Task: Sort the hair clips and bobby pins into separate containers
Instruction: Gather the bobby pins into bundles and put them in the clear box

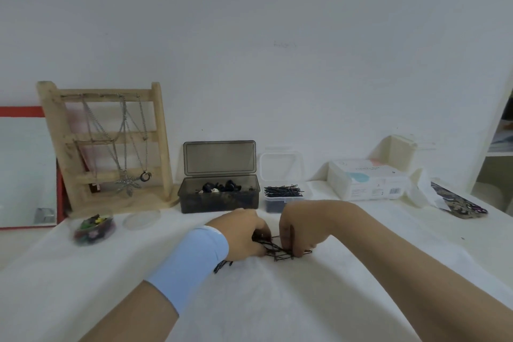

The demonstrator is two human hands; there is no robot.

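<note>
A small heap of black bobby pins (pixel 277 250) lies on the white cloth in the middle. My left hand (pixel 240 233) and my right hand (pixel 301 230) meet over it, fingers curled down and pinching pins from either side. A few more pins (pixel 220 266) show under my left wrist. Behind, a dark open box (pixel 219 197) holds black hair clips. To its right a small clear box (pixel 283 198) is filled with bobby pins. A round clear tub (pixel 93 228) at the left holds colourful clips.
A wooden jewellery stand (pixel 108 144) with necklaces stands at the back left, beside a red-framed mirror (pixel 25 172). A round clear lid (pixel 142 220) lies by the tub. A white wipes pack (pixel 366 179) and a patterned phone case (pixel 458 201) lie at the right.
</note>
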